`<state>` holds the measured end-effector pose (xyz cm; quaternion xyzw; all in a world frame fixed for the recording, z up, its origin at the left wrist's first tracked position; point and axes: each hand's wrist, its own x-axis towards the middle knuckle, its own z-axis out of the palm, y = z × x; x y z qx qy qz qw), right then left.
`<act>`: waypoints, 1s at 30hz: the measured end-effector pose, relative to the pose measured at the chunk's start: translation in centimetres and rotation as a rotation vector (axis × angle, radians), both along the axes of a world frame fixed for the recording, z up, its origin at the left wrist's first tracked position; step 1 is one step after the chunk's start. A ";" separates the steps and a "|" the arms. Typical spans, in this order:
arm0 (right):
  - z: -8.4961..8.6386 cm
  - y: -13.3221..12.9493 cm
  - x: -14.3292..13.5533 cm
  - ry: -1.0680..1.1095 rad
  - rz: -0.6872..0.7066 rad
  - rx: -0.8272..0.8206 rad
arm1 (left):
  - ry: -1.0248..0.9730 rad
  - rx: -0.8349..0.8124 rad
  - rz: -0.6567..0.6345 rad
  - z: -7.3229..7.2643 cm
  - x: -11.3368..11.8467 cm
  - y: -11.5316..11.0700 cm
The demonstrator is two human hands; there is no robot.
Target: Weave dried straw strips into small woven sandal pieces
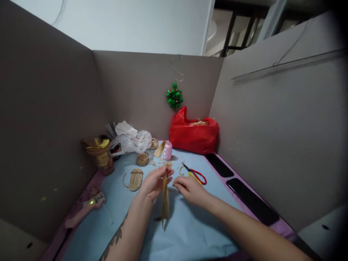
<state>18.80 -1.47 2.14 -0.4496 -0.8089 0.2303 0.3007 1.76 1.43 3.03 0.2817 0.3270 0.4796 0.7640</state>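
Note:
My left hand point(155, 182) is closed on the upper end of a long tan dried leaf strip point(165, 203), which hangs down over the blue sheet. Just right of it, my right hand point(187, 186) has its fingers curled together; whatever they may pinch is too small to make out. Red- and yellow-handled scissors point(196, 174) lie beyond my right hand. Behind my hands stands a pink thread spool point(168, 150) with small tan scraps around it. A woven oval piece point(135, 179) with a cord lies to the left, and a small round woven basket point(142, 158) sits behind that.
A red bag point(193, 136) of dried strips and a white plastic bag point(130, 139) stand at the back. On the left are a brown container point(103, 157) and a pink glue gun point(89, 208). Two black phones point(252, 200) lie along the right edge.

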 end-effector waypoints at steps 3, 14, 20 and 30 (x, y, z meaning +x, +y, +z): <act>-1.5 0.5 2.4 0.041 -0.143 -0.017 | -0.012 0.003 0.187 0.5 -3.0 0.8; 3.0 3.2 13.1 0.044 -0.675 0.417 | -0.173 -0.011 0.468 0.8 -7.3 1.8; 5.9 2.1 15.8 -0.074 -0.854 0.478 | -0.167 0.042 0.485 0.5 -7.5 1.5; 1.4 12.1 2.1 -0.137 -0.434 0.235 | -0.061 0.401 0.309 5.3 -6.8 -3.9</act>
